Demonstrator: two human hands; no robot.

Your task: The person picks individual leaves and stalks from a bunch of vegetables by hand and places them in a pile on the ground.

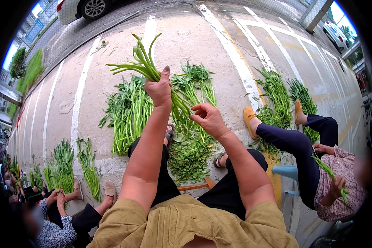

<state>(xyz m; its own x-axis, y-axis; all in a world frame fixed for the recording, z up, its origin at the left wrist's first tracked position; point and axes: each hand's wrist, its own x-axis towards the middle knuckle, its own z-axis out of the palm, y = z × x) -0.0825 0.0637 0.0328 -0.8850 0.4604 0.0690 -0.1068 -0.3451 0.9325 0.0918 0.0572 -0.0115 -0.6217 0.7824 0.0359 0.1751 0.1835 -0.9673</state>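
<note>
My left hand (159,91) is raised, its fingers wrapped round a bunch of water spinach (146,60). The cut stem ends fan out above the fist, and the leafy ends hang below it. Beside the hanging part is my right hand (212,120), its thumb and forefinger drawn together near the stems; whatever lies between them is too small to make out. A large pile of water spinach (130,111) lies on the ground beyond my left knee, and a smaller pile (197,80) sits behind the bunch. Loose leaves (188,159) are heaped between my feet.
A person (339,177) at the right handles green stems, near a blue stool (286,171) and more greens (277,93). Another person (56,223) sits at lower left beside further bundles (64,165). White lines (225,45) cross the pavement; a fence and cars stand farther off.
</note>
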